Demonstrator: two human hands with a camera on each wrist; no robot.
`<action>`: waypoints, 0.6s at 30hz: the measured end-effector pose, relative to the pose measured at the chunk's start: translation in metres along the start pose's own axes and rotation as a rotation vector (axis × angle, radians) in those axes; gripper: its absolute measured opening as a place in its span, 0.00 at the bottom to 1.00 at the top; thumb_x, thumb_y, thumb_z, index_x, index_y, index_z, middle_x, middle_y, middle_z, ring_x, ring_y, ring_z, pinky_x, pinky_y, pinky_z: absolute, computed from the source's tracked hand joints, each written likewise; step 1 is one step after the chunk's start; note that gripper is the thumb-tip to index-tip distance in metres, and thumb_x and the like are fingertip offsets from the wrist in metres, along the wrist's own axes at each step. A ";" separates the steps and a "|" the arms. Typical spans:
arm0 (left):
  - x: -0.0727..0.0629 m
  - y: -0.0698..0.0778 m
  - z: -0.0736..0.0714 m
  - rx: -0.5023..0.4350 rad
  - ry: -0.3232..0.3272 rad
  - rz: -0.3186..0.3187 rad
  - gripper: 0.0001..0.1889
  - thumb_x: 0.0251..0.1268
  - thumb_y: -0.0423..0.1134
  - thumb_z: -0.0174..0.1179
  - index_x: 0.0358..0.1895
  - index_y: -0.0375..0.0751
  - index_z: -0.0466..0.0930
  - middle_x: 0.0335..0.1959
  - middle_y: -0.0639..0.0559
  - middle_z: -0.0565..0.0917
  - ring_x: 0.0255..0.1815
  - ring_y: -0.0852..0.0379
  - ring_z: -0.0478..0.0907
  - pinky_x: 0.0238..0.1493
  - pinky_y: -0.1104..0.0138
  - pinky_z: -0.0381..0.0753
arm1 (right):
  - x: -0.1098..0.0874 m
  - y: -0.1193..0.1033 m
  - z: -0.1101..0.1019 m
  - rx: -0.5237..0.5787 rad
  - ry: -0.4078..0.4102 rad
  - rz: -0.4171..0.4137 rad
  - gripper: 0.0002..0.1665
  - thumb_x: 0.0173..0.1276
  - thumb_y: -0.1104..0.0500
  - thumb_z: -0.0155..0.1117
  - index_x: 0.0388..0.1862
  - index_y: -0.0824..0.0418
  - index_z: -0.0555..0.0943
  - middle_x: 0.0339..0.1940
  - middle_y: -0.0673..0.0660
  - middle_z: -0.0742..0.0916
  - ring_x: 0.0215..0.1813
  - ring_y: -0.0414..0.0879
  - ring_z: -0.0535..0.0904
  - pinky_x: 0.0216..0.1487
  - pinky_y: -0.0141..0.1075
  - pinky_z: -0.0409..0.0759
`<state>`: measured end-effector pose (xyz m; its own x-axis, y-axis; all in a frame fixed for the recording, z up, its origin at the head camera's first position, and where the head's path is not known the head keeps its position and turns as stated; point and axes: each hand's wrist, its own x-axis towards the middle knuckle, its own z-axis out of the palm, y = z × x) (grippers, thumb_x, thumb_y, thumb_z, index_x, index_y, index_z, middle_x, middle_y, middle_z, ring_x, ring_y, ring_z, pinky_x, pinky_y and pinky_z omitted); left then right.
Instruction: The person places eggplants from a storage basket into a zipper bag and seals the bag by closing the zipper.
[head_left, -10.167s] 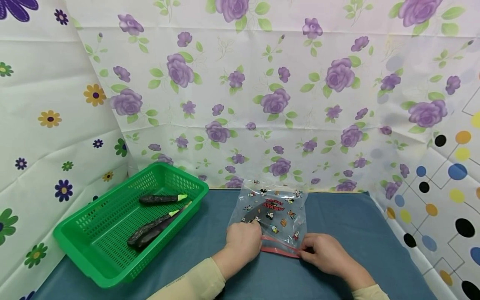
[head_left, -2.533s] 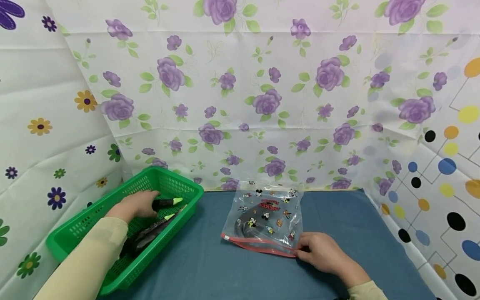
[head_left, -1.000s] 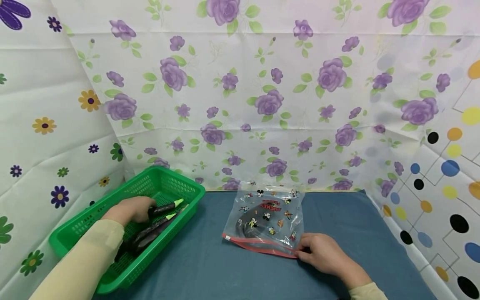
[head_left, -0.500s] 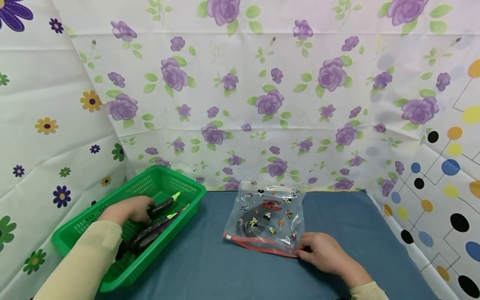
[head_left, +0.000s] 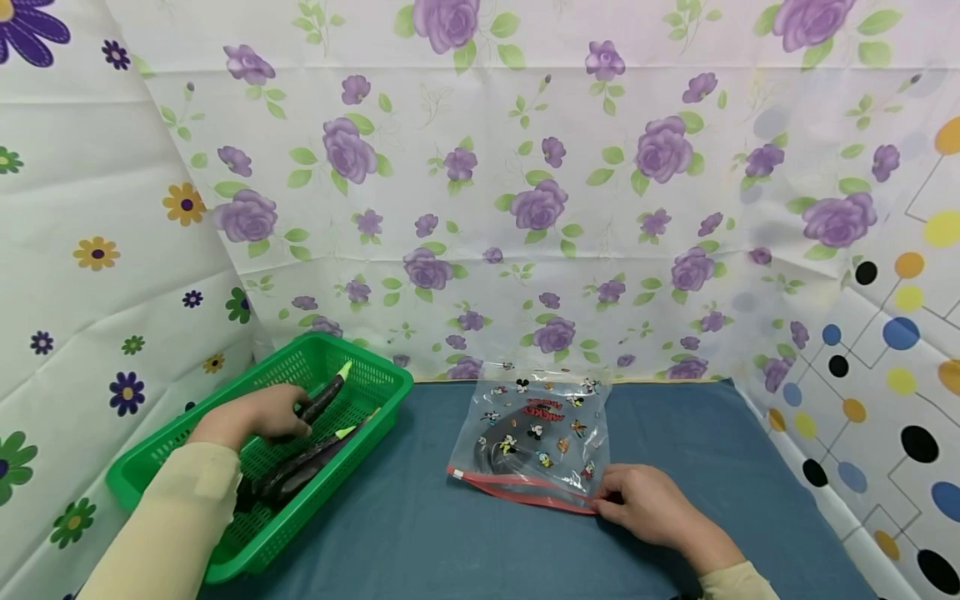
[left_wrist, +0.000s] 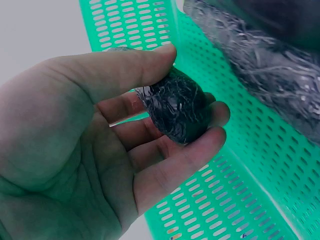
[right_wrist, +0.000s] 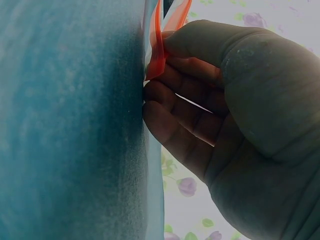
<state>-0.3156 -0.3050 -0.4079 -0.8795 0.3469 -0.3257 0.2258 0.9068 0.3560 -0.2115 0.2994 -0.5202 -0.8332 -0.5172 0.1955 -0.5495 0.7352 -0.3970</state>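
Note:
My left hand (head_left: 266, 411) reaches into the green basket (head_left: 333, 475) and grips a dark eggplant (head_left: 321, 402) by its blunt end. Its pale green stem points up toward the basket's back. In the left wrist view, thumb and fingers curl round the eggplant's shiny, crinkled dark end (left_wrist: 180, 107). Two more dark eggplants (head_left: 307, 467) lie side by side along the basket's right wall. On the cloth, a clear zip bag (head_left: 555, 454) with cartoon prints and a red zip edge has a dark curved thing inside. My right hand (head_left: 648, 504) pinches that edge's right corner.
A blue cloth (head_left: 405, 525) covers the table under basket and bag. A white curtain with purple flowers (head_left: 450, 208) stands behind, a flower-print sheet (head_left: 112, 333) on the left, and a dotted sheet (head_left: 900, 375) on the right.
My left hand has moved from the bag to the basket and taken hold of an eggplant, whose stem end has since swung upward. My right hand keeps its pinch on the bag.

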 end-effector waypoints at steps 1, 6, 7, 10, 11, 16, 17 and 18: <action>-0.001 0.000 -0.001 0.003 0.010 0.006 0.34 0.78 0.38 0.71 0.74 0.16 0.71 0.71 0.16 0.73 0.62 0.28 0.82 0.47 0.46 0.88 | 0.000 0.000 0.000 0.003 0.000 0.000 0.10 0.75 0.54 0.79 0.35 0.37 0.92 0.33 0.31 0.83 0.31 0.27 0.76 0.34 0.35 0.78; -0.005 -0.002 -0.005 0.014 0.082 0.029 0.38 0.77 0.43 0.72 0.75 0.15 0.70 0.72 0.17 0.73 0.68 0.22 0.78 0.59 0.38 0.84 | -0.001 0.005 0.003 0.027 0.030 -0.041 0.09 0.75 0.54 0.79 0.34 0.38 0.91 0.33 0.30 0.82 0.30 0.26 0.75 0.32 0.35 0.77; -0.006 -0.002 -0.005 0.010 0.097 0.029 0.39 0.77 0.44 0.73 0.75 0.15 0.69 0.72 0.17 0.73 0.67 0.23 0.78 0.59 0.38 0.83 | -0.001 0.010 0.006 0.034 0.049 -0.080 0.09 0.76 0.53 0.77 0.35 0.39 0.92 0.33 0.31 0.83 0.30 0.27 0.75 0.31 0.35 0.75; -0.008 -0.002 -0.008 -0.010 0.130 0.036 0.41 0.77 0.46 0.73 0.76 0.15 0.68 0.72 0.17 0.74 0.63 0.26 0.81 0.58 0.38 0.84 | -0.001 0.011 0.007 0.031 0.071 -0.105 0.09 0.76 0.54 0.78 0.34 0.39 0.92 0.33 0.31 0.82 0.30 0.26 0.75 0.30 0.34 0.74; -0.009 -0.002 -0.008 -0.006 0.144 0.041 0.41 0.77 0.47 0.73 0.76 0.16 0.68 0.72 0.17 0.75 0.64 0.26 0.81 0.59 0.37 0.83 | -0.001 0.011 0.007 0.031 0.068 -0.099 0.09 0.76 0.54 0.77 0.34 0.39 0.92 0.33 0.31 0.82 0.30 0.26 0.75 0.31 0.35 0.75; -0.011 0.000 -0.009 -0.055 0.174 0.052 0.41 0.78 0.47 0.71 0.78 0.16 0.66 0.69 0.19 0.77 0.46 0.40 0.89 0.53 0.42 0.86 | -0.001 0.004 0.004 0.002 0.037 -0.035 0.11 0.73 0.55 0.79 0.34 0.38 0.91 0.33 0.30 0.83 0.31 0.26 0.76 0.33 0.35 0.78; -0.011 0.000 -0.009 -0.066 0.177 0.054 0.41 0.79 0.46 0.71 0.78 0.16 0.66 0.67 0.20 0.78 0.42 0.44 0.89 0.51 0.43 0.86 | 0.000 0.003 0.003 -0.002 0.029 -0.024 0.11 0.73 0.55 0.79 0.34 0.37 0.91 0.33 0.31 0.83 0.31 0.26 0.76 0.34 0.36 0.78; -0.012 0.000 -0.009 -0.081 0.181 0.053 0.41 0.79 0.46 0.71 0.78 0.16 0.65 0.65 0.22 0.80 0.37 0.48 0.88 0.49 0.45 0.87 | 0.000 0.002 0.003 -0.008 0.025 -0.019 0.11 0.73 0.55 0.80 0.34 0.37 0.91 0.33 0.31 0.83 0.31 0.27 0.76 0.34 0.35 0.78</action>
<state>-0.3092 -0.3111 -0.3961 -0.9300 0.3379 -0.1448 0.2455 0.8639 0.4397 -0.2120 0.2997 -0.5235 -0.8241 -0.5199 0.2249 -0.5653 0.7289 -0.3862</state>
